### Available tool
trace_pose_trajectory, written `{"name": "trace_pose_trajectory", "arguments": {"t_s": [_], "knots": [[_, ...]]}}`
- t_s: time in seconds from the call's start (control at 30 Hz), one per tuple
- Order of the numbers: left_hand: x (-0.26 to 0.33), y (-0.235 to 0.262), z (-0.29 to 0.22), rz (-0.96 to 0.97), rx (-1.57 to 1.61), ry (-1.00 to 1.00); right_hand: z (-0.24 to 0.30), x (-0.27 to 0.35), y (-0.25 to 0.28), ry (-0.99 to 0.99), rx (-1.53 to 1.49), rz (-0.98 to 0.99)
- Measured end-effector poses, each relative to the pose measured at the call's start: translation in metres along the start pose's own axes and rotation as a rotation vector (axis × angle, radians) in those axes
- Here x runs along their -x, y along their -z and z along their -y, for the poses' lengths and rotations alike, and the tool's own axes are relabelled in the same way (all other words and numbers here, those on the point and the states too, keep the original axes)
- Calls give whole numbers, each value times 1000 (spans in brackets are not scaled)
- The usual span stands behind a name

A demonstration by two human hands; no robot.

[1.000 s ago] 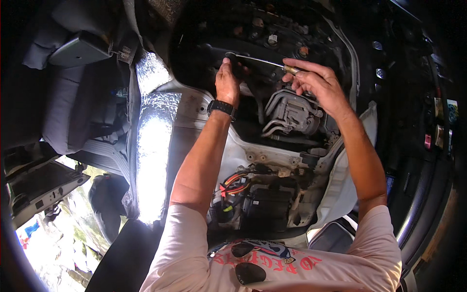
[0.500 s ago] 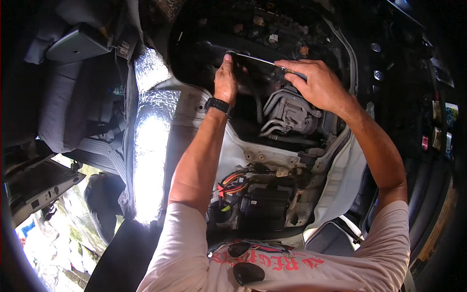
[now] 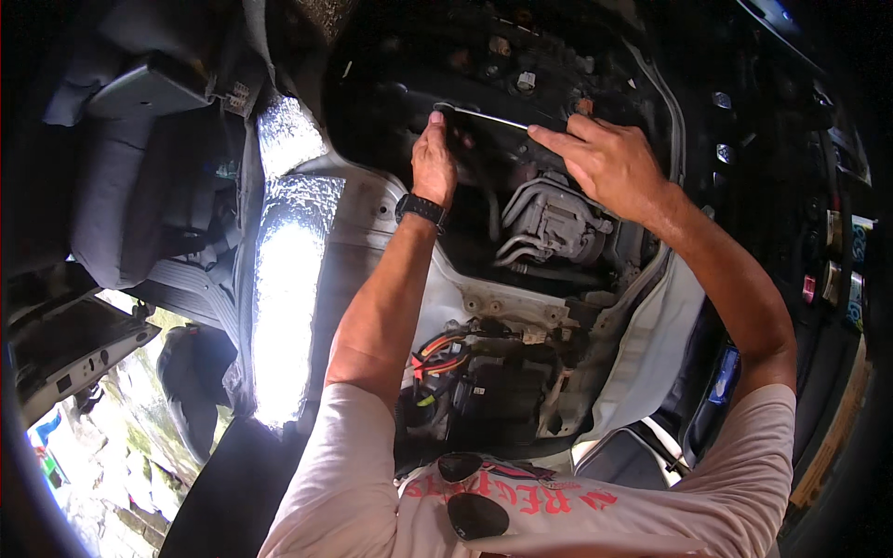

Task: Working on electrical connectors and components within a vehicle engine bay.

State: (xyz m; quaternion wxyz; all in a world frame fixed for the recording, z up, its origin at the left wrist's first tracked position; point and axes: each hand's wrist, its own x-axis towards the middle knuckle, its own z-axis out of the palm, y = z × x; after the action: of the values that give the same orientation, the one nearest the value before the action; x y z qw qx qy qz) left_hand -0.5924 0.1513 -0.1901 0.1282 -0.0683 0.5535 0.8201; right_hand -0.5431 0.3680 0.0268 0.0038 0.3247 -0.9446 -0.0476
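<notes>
A long, slim metal wrench (image 3: 493, 117) lies across the dark engine bay, its rounded head at the left. My left hand (image 3: 433, 166), with a black watch on the wrist, has its thumb up against that head; its other fingers are mostly hidden. At the opposite end my right hand (image 3: 609, 163) is closed round the handle, the index finger laid along the shaft. Beneath the head is a dark, long engine cover (image 3: 409, 98). Below my right hand sits a grey metal engine part with curved pipes (image 3: 558, 228).
A pale metal rim (image 3: 502, 302) borders the opening. Nearer me are red and yellow wires (image 3: 437, 358) and a black box (image 3: 502, 395). Shiny foil insulation (image 3: 284, 298) runs along the left, beside a grey seat (image 3: 121, 186). Sunglasses (image 3: 477, 516) hang at my chest.
My right hand has shifted slightly right and down with the wrench handle, and its fingers now cover the handle more. My left thumb stays at the wrench head. The view has moved slightly.
</notes>
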Motion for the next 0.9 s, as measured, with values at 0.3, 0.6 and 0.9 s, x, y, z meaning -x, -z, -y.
{"name": "trace_pose_trajectory", "arguments": {"t_s": [0.3,0.6,0.9], "knots": [[8,-1,15,-119,-159,-156,18,0,-20,-646,-1103,57],[12,4,-29,-165,354,287,41,27,-40,-717,-1199,-3],[-21,27,-11,-91,-548,9,56,-9,-64,-719,-909,-184]]}}
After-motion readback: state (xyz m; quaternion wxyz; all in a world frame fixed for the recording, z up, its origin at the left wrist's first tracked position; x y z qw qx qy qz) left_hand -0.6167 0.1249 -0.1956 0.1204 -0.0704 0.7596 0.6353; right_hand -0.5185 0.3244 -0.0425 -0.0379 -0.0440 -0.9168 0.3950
